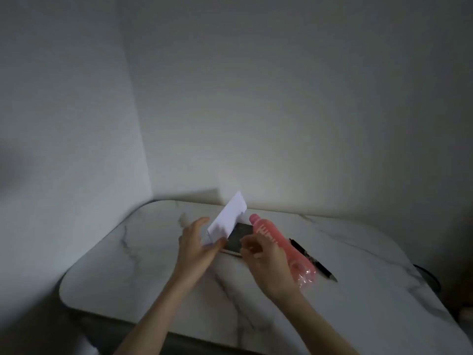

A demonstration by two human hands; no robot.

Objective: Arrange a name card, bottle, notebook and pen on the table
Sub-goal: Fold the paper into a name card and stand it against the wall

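Observation:
My left hand point(197, 245) grips a white folded name card point(227, 217) by its lower end and holds it tilted above the table. Under the card lies a dark notebook point(238, 238), partly hidden by both hands. A pink bottle point(276, 245) lies on its side to the right of the notebook. Beside it lies a black pen point(313, 260), pointing toward the front right. My right hand point(266, 262) hovers in front of the bottle with curled fingers; whether it touches anything is unclear.
The white marble table point(153, 265) with rounded corners stands in a corner between two plain walls. A dark round object point(427, 275) sits at the table's right edge. The room is dim.

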